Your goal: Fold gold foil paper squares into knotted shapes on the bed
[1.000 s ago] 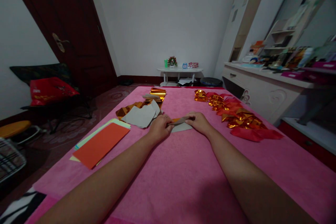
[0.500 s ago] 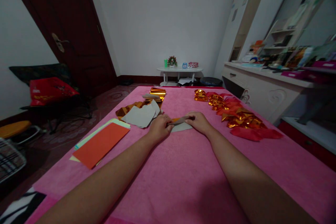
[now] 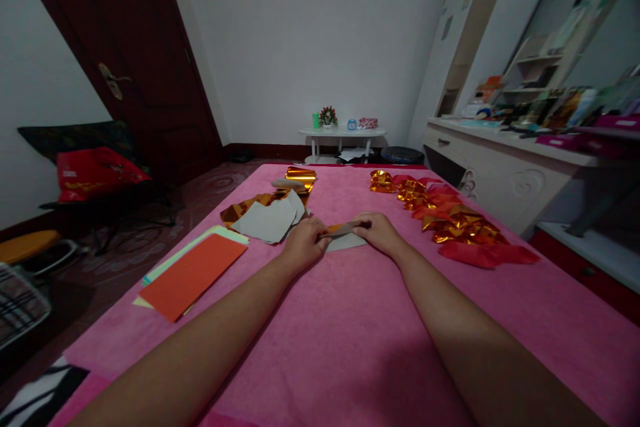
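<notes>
Both hands meet over a grey sheet of paper (image 3: 345, 242) with an orange-gold inner side, partly folded, at the middle of the pink-covered table. My left hand (image 3: 306, 240) is closed on the paper's left end. At its right end, my right hand (image 3: 375, 230) pinches the folded edge. My fingertips hide part of the fold. Just left of my left hand lie grey cut paper pieces (image 3: 267, 220), with crumpled gold foil (image 3: 250, 207) behind them and a roll of gold foil (image 3: 301, 177) farther back.
A stack of coloured paper, orange on top (image 3: 195, 275), lies at the table's left. Crumpled gold foil and red pieces (image 3: 453, 220) form a row at the right. The pink cloth (image 3: 340, 333) covers the table. Beyond stand a small white table (image 3: 345, 132) and a dresser (image 3: 510, 160).
</notes>
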{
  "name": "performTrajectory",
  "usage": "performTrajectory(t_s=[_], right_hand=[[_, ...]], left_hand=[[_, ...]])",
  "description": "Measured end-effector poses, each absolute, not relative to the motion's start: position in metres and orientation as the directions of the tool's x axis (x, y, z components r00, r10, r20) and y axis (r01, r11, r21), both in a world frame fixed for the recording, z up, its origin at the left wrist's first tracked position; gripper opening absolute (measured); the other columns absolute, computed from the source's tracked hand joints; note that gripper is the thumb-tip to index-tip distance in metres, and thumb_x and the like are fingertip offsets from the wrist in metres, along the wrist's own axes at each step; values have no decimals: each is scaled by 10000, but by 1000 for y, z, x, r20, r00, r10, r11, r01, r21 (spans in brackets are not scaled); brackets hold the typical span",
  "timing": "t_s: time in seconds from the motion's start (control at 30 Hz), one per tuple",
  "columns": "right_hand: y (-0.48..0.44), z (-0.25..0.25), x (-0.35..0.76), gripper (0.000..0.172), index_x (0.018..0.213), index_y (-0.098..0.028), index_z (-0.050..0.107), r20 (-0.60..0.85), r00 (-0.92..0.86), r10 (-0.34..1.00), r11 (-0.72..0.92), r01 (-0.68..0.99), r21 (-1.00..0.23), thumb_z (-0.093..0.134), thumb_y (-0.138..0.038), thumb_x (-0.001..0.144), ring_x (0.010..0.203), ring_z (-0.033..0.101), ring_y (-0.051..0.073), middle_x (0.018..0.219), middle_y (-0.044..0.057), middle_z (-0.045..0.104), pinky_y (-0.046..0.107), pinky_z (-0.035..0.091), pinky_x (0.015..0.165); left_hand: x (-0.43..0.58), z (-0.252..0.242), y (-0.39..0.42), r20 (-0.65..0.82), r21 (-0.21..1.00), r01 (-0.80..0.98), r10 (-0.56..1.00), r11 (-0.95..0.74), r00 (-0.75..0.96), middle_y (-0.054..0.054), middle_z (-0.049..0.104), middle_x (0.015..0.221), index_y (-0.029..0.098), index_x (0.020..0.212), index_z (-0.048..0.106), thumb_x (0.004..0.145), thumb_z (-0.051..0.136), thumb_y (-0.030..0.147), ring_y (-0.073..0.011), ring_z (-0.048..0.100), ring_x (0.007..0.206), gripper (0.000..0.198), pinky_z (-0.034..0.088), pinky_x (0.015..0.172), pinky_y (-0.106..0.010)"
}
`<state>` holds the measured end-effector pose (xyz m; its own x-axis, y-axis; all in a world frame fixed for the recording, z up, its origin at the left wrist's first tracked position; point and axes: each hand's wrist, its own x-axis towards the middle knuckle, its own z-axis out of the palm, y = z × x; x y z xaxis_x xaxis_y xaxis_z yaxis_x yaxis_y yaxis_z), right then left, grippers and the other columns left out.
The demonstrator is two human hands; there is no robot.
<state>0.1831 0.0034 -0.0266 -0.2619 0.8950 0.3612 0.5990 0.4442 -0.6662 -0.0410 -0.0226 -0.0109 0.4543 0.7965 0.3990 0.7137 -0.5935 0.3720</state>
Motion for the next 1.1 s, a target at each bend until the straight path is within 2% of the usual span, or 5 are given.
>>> performTrajectory(t_s=[0.53, 0.73, 0.83, 1.0, 1.1], right_hand=[[-2, -21, 183, 157, 762, -169, 710, 360, -299, 884, 467, 518, -717, 587, -143, 667, 748, 587, 161, 778, 20, 664, 268, 449, 701], [-14, -3, 188, 273, 788, -151, 721, 227, -437, 870, 376, 292, -879, 611, -399, 753, 845, 612, 188, 919, 70, 678, 300, 460, 789], [-15, -1, 188, 419, 684, -143, 709, 187, -398, 898, 314, 282, -907, 509, -486, 820, 831, 618, 182, 864, 77, 681, 299, 459, 794], [-9, -8, 186, 201, 629, -140, 682, 208, -365, 907, 346, 369, -862, 707, -339, 630, 736, 605, 164, 773, 45, 669, 287, 477, 715], [-6, -11, 183, 131, 666, -140, 690, 176, -382, 907, 338, 412, -846, 705, -250, 597, 665, 583, 139, 712, 19, 656, 259, 466, 645]], left_hand=[[-41, -11, -23, 420, 366, 708, 786, -603, 453, -41, 634, 837, 177, 826, 667, 766, 579, 234, -168, 556, 817, 122, 428, 754, -275], [-38, -2, -32, 395, 392, 724, 815, -567, 424, -51, 632, 804, 174, 784, 688, 798, 547, 507, -158, 554, 759, 361, 426, 732, -270], [-39, -1, -31, 394, 411, 700, 806, -584, 442, -51, 634, 791, 174, 729, 690, 885, 424, 458, -148, 557, 757, 419, 425, 746, -268], [-41, -9, -24, 381, 415, 708, 816, -572, 435, -29, 634, 824, 193, 762, 699, 786, 614, 328, -152, 551, 802, 161, 429, 768, -269], [-41, -11, -23, 373, 403, 709, 812, -578, 450, -29, 623, 876, 228, 855, 716, 736, 677, 356, -161, 543, 834, 179, 429, 774, -276]])
